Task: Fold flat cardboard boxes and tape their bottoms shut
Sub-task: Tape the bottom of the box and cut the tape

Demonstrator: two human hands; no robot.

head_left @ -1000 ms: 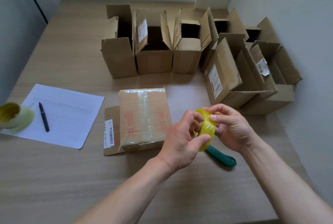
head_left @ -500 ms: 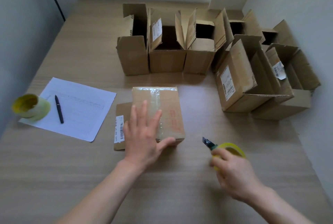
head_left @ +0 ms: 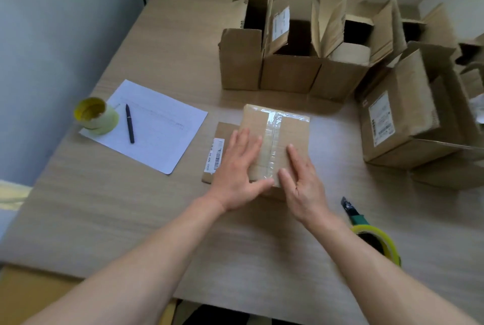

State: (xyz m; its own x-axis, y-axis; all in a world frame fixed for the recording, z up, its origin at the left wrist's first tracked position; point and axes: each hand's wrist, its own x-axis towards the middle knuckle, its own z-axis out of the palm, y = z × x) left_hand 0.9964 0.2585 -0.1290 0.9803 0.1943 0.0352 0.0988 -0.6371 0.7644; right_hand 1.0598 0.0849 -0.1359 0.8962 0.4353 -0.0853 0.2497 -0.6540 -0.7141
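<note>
Now, head view: taped box (head_left: pixel 277 136) lies bottom-up at table (head_left: pixel 183 220) centre, clear tape strip (head_left: pixel 273 141) along its seam. Left hand (head_left: pixel 239 167) flat on box's left half, fingers straight, grasping nothing. Right hand (head_left: pixel 301 180) flat on box's right near corner, fingers straight, grasping nothing. Tape dispenser (head_left: pixel 372 233) right of box, near table edge. Folded open boxes (head_left: pixel 288 63) behind box. Paper (head_left: pixel 154 125) with pen (head_left: pixel 130 123) left of box, tape roll (head_left: pixel 95 115) at paper's far-left corner.

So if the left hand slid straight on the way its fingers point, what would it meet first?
Probably the row of open boxes at the far side, after crossing the taped box that the left hand lies on; depth is unclear.
</note>
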